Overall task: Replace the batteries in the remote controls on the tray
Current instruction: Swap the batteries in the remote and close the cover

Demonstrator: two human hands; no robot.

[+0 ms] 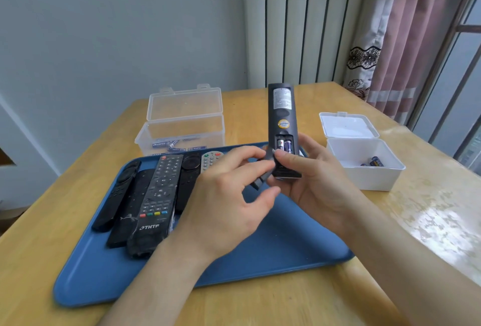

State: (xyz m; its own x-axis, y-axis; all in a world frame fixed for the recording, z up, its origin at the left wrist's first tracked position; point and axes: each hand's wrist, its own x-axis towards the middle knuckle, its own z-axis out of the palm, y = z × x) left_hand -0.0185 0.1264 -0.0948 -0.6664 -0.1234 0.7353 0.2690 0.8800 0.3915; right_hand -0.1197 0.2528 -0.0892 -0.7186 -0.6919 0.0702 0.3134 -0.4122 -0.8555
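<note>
My right hand (309,179) holds a dark remote (282,117) upright above the blue tray (273,247), its back toward me. The battery bay is open and two batteries (284,146) sit inside it. My left hand (229,195) pinches the remote's black battery cover (265,172) just left of the bay, tilted and touching the remote's lower edge. Several other remotes (156,195) lie side by side on the tray's left half, buttons up.
A clear open box (182,127) with several batteries stands behind the tray. A white open box (364,159) holding a few batteries sits to the right on the wooden table (260,305). Curtain and window bars stand at the far right.
</note>
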